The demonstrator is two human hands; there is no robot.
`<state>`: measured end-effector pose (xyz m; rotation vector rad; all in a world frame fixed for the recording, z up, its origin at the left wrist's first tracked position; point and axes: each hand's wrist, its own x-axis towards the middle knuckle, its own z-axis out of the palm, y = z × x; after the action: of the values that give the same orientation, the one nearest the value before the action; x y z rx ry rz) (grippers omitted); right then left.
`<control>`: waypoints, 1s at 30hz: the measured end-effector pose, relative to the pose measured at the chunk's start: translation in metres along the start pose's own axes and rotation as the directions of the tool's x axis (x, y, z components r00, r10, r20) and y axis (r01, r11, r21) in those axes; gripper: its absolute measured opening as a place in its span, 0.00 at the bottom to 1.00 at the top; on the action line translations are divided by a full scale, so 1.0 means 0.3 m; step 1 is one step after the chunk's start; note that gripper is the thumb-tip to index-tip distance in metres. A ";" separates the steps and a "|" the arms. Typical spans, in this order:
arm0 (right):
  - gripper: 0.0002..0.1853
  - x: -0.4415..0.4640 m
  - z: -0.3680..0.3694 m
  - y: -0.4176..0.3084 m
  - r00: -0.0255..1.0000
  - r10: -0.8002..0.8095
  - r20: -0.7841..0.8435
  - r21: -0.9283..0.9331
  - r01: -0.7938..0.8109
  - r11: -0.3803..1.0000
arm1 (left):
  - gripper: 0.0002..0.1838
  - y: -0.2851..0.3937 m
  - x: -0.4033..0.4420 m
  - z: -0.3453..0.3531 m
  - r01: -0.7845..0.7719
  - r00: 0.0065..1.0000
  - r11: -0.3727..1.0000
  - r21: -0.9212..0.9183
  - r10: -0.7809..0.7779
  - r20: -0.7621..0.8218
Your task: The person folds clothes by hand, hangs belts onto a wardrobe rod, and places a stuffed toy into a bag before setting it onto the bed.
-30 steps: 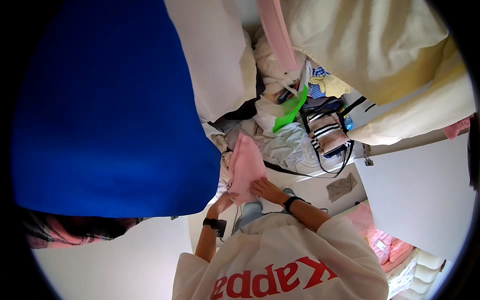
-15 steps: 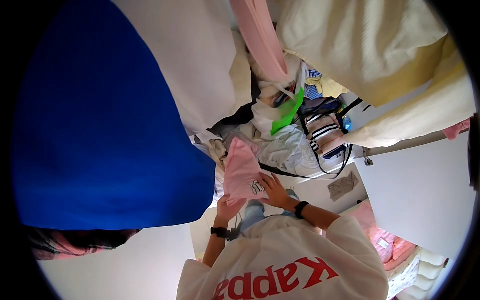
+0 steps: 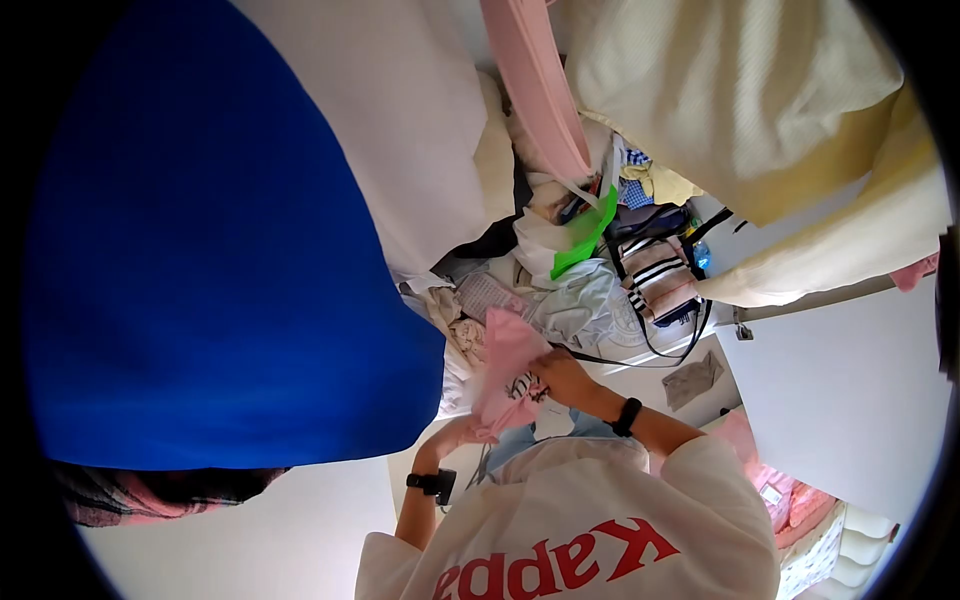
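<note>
A pink piece of clothing (image 3: 507,345) with a dark and white print hangs bunched between my hands, in front of my body. My right hand (image 3: 568,378) grips its right side near the print, fingers curled into the fabric. At the lower left edge, my left hand (image 3: 458,434) is closed on the same cloth, with its fingertips partly covered. Beyond the pink clothing lie a crumpled white garment (image 3: 585,305) and a striped bag (image 3: 655,275) with black straps.
A large blue garment (image 3: 220,260) hangs close on the left. Cream cloth (image 3: 740,110) and a pink strap (image 3: 540,90) hang overhead. A green-and-white bag (image 3: 585,240) lies in the heap. A white door (image 3: 830,370) stands at right, near a grey cloth (image 3: 692,380) on the floor.
The pink clothing has gone from spread and pointed to more bunched, lower and slightly right. My left hand has moved down a little, and my right hand's fingers have curled in.
</note>
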<state>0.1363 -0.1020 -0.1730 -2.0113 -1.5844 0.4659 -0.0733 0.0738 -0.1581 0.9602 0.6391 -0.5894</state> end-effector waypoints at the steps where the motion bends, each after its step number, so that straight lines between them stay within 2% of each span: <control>1: 0.17 -0.001 -0.014 -0.010 0.993 0.018 0.119 0.005 -0.018 1.000 | 0.13 -0.006 -0.004 -0.003 0.042 0.996 0.999 0.008 -0.043 0.078; 3: 0.14 -0.008 -0.037 -0.038 0.934 0.052 0.354 0.013 -0.060 0.998 | 0.15 -0.035 -0.012 -0.019 0.130 0.963 0.991 0.031 -0.133 0.234; 4: 0.12 -0.008 -0.006 -0.005 0.909 0.025 0.416 0.059 -0.054 0.997 | 0.18 -0.084 0.021 -0.065 0.351 0.919 0.909 -0.222 -0.290 0.267; 7: 0.11 0.073 -0.035 0.005 0.846 0.036 0.532 0.143 -0.131 0.981 | 0.20 -0.059 -0.007 -0.048 0.067 0.956 0.997 -0.030 -0.055 0.287; 8: 0.11 0.108 -0.033 0.012 0.868 0.053 0.494 0.138 -0.139 0.981 | 0.24 -0.029 -0.013 -0.031 -0.028 0.977 0.996 0.084 0.010 0.214; 9: 0.11 0.149 -0.018 0.024 0.889 0.071 0.452 0.134 -0.146 0.980 | 0.26 -0.046 0.000 -0.053 -0.021 0.981 0.994 -0.103 0.040 0.188; 11: 0.11 0.222 0.029 0.048 0.926 0.106 0.363 0.128 -0.162 0.978 | 0.29 -0.132 0.062 -0.168 -0.017 0.989 0.888 -0.459 0.082 0.122; 12: 0.13 0.250 0.062 0.056 0.967 0.087 0.239 0.055 -0.103 0.993 | 0.28 -0.204 0.106 -0.252 -0.016 0.979 0.890 -0.456 0.106 0.173; 14: 0.18 0.284 0.132 0.066 1.000 0.016 -0.007 -0.107 -0.016 0.994 | 0.28 -0.246 0.119 -0.271 0.012 0.993 0.897 -0.441 0.040 0.110; 17: 0.27 0.272 0.185 0.060 0.980 0.085 -0.182 -0.074 -0.100 0.992 | 0.26 -0.279 0.137 -0.282 0.052 0.999 0.906 -0.420 -0.051 0.014; 19: 0.30 0.226 0.199 0.063 0.982 0.167 -0.094 -0.034 -0.170 0.985 | 0.26 -0.313 0.155 -0.294 0.083 0.992 0.908 -0.411 -0.113 -0.049; 20: 0.31 0.184 0.203 0.065 0.977 0.207 -0.042 -0.016 -0.208 0.978 | 0.22 -0.396 0.182 -0.324 -0.005 0.995 0.958 -0.287 -0.025 -0.102; 23: 0.29 0.062 0.224 0.096 0.954 0.259 -0.152 0.102 -0.246 0.964 | 0.22 -0.518 0.249 -0.387 -0.247 0.957 0.886 -0.392 0.161 -0.240; 24: 0.28 0.030 0.230 0.106 0.951 0.304 -0.061 0.104 -0.297 0.949 | 0.25 -0.528 0.257 -0.400 -0.267 0.958 0.825 -0.498 0.171 -0.230; 26: 0.27 -0.016 0.255 0.121 0.915 0.387 0.118 0.095 -0.398 0.912 | 0.28 -0.561 0.272 -0.437 -0.291 0.957 0.791 -0.538 0.238 -0.168; 28: 0.24 -0.020 0.294 0.117 0.896 0.441 0.051 0.105 -0.444 0.890 | 0.31 -0.604 0.299 -0.470 -0.273 0.962 0.792 -0.546 0.240 -0.134; 30: 0.22 -0.004 0.353 0.126 0.884 0.467 0.018 0.113 -0.466 0.878 | 0.25 -0.634 0.317 -0.521 -0.209 0.976 0.883 -0.420 0.216 -0.032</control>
<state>0.1052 -0.0889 -0.2802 -2.2965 -1.0232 0.7062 -0.1791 0.1090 -0.3971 0.6048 0.6055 -0.2446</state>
